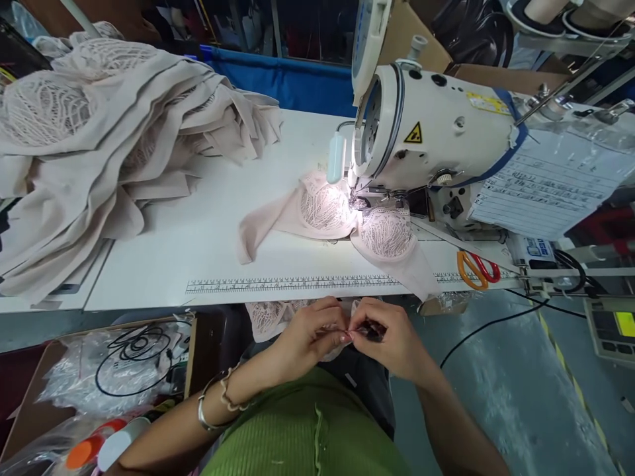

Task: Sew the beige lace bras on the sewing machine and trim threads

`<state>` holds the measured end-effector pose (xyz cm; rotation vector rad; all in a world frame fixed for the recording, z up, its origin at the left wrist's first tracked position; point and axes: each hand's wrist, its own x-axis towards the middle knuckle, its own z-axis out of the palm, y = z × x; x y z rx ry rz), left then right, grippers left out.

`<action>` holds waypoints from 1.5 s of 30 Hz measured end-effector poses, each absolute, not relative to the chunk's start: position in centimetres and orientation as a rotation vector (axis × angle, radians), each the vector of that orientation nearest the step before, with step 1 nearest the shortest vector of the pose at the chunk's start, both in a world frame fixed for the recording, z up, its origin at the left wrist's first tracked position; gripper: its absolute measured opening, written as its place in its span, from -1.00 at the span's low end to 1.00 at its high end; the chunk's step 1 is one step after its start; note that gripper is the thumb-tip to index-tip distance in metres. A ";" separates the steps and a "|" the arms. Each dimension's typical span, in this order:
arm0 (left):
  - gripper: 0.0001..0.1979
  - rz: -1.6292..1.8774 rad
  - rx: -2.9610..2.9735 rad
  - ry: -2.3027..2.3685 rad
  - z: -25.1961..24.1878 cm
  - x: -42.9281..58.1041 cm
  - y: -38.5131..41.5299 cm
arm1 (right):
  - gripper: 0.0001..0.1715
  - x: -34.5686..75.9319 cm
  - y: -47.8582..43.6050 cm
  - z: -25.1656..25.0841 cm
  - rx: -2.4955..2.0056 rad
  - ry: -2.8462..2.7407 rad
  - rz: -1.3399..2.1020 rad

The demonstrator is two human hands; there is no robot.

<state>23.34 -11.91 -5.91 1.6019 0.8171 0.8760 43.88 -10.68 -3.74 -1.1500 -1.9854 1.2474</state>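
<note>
Low in the middle of the frame the left hand (312, 330) and the right hand (391, 337) meet fingertip to fingertip, both pinched closed on a small dark piece (370, 328) held between them; what that piece is cannot be made out. Just behind the hands a scrap of pale lace fabric (270, 317) hangs below the table edge. On the left wrist sit a smooth metal bangle (206, 413) and a beaded bracelet. Above the hands, on the flat white table (198, 244), a printed ruler strip (297, 284) runs along the front edge. Beyond it lies a pink lace bra (347, 221), its two rounded cups patterned with openwork and its soft plain wing trailing left; its centre sits under the needle of the white sewing machine (436, 132), brightly lit there. Orange-handled scissors (476, 268) lie at right on the table. A rumpled heap of beige fabric and lace (99, 145) fills the upper left of the frame.
</note>
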 end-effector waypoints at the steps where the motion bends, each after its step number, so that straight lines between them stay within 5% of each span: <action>1: -0.76 0.897 1.580 0.837 -6.1 23.7 -11.9 | -0.92 43.9 -10.8 -4.1 -1.152 -1.992 1.234; 7: -0.69 0.860 1.484 0.875 -6.0 23.2 -11.4 | -0.77 45.4 -11.1 -5.8 -1.212 -1.886 1.195; 17: -0.75 0.839 1.528 0.883 -5.8 23.2 -11.2 | -0.92 45.3 -10.5 -5.3 -1.017 -1.936 1.214; 27: -0.77 0.812 1.416 0.915 -5.4 23.6 -11.3 | -0.75 44.2 -10.9 -5.2 -1.132 -1.651 1.291; 42: -0.69 0.696 1.146 1.153 -6.6 24.4 -10.9 | -0.77 44.0 -11.7 -6.3 -1.294 -1.597 1.247; 45: -0.71 0.717 1.083 1.124 -6.6 24.2 -10.8 | -0.55 45.3 -11.6 -6.8 -1.359 -1.684 1.182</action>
